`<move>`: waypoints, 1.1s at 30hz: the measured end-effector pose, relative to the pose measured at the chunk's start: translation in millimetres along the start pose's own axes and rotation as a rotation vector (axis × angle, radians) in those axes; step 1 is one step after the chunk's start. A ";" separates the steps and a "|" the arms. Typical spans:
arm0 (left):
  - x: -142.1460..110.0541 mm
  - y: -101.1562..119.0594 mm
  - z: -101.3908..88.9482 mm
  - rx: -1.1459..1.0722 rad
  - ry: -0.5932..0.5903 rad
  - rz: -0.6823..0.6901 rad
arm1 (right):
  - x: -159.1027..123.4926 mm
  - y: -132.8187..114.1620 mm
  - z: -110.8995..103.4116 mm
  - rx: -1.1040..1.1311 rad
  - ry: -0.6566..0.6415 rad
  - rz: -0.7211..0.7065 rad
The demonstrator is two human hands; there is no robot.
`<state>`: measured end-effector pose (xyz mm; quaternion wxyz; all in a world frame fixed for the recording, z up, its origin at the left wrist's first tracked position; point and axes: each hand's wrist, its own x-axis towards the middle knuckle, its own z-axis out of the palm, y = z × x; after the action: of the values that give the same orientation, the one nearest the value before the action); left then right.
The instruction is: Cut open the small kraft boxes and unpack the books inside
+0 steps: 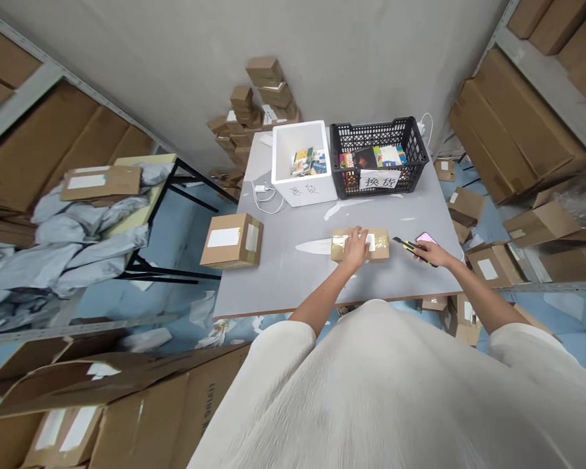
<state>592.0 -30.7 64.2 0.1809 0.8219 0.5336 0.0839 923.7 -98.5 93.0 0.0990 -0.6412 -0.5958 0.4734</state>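
Left hand lying open atop taped cardboard parcel, lower centre of frame; right hand clenched around yellow-and-black utility knife, just beside pink phone.

Left hand palm-down, right hand curled inward

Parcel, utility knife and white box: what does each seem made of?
The parcel looks like matte brown cardboard, crossed by shiny clear tape. The utility knife in the right hand has a glossy black-and-yellow body, probably plastic. The white box looks like foam, likely polystyrene, judging by its thick, matte walls.
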 end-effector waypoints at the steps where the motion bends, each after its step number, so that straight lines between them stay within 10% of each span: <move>1: 5.2 1.6 -1.0 0.001 0.014 -0.003 | -2.5 -0.7 3.5 -0.005 0.036 -0.015; 12: 30.3 10.5 -4.6 0.093 -0.081 0.167 | -11.2 -20.2 38.5 -0.616 0.199 -0.145; 33: 60.0 6.9 2.5 0.217 -0.273 0.226 | 6.1 -24.1 58.3 -0.606 0.288 -0.143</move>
<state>623.7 20.6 61.2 0.1515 0.8950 0.4142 -0.0664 864.3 -112.3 75.7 0.0198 -0.6584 -0.7326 0.1716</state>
